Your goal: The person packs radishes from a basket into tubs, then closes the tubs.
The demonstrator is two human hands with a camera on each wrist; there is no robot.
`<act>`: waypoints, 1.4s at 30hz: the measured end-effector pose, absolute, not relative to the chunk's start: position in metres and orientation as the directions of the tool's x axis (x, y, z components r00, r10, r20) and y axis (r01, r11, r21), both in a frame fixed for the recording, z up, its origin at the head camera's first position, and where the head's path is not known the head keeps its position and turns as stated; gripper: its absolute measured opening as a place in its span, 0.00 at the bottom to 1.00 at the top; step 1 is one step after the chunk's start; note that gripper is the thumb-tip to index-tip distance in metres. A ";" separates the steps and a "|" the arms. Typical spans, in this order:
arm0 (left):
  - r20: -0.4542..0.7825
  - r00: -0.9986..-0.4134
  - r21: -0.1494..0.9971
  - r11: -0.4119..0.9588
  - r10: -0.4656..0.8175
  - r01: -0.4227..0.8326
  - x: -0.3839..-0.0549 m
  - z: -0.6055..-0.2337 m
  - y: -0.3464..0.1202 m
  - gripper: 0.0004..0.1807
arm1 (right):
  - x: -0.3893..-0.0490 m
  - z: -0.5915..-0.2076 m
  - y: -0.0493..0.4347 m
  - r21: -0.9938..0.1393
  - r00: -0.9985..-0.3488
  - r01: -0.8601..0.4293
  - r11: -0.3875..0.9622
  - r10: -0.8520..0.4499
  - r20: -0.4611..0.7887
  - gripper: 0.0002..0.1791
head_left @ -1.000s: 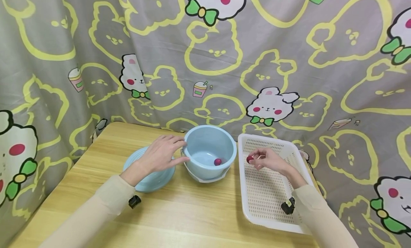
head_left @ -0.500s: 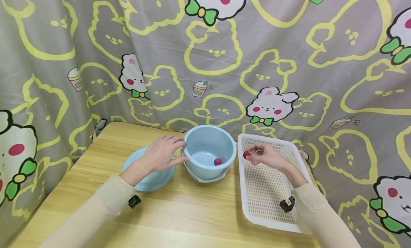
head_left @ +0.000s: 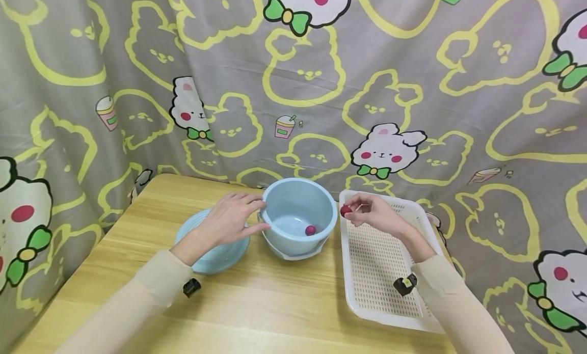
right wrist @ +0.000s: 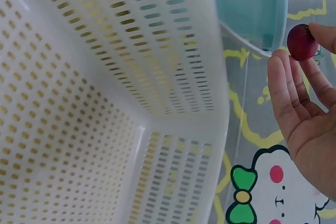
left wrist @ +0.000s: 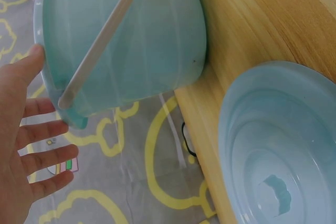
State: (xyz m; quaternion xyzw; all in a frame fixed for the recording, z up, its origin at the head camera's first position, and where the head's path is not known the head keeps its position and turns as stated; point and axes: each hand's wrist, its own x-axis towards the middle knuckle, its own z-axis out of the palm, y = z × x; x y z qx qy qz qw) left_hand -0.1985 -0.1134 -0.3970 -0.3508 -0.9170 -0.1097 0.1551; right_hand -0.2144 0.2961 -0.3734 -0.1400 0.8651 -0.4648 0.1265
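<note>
My right hand (head_left: 376,212) pinches a small, round, dark red fruit (right wrist: 302,42) that looks like a plum, between thumb and fingertips. It is above the left rim of the white slotted plastic basket (head_left: 348,272), near the blue bucket. Inside the light blue bucket (head_left: 293,201) lies another dark red fruit (head_left: 310,230). At the bucket's left rim is my left hand (head_left: 231,219), its fingers extended and spread. The left wrist view shows the thumb against the rim, and the bucket's pale handle (left wrist: 102,43) hanging down its side.
A round, light blue lid-like piece (head_left: 222,257) lies on the wooden table (head_left: 275,308) left of the bucket, partly under my left forearm. A patterned grey curtain (head_left: 316,53) hangs behind the table and along both sides.
My right hand has risen and moved left with the fruit, from inside the basket to above its left rim. The left hand and bucket have stayed put.
</note>
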 end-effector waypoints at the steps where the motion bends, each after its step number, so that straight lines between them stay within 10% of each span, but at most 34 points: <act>1: 0.363 -0.705 0.093 0.729 0.610 0.679 -0.198 -0.397 -0.113 0.32 | -0.215 -0.372 0.295 -0.841 -0.929 -0.124 0.526 -0.359 -0.087 0.18; 42: 0.356 -0.711 0.103 0.731 0.606 0.674 -0.198 -0.397 -0.113 0.32 | -0.233 -0.364 0.218 -0.866 -0.873 -0.205 0.455 -0.485 -0.048 0.17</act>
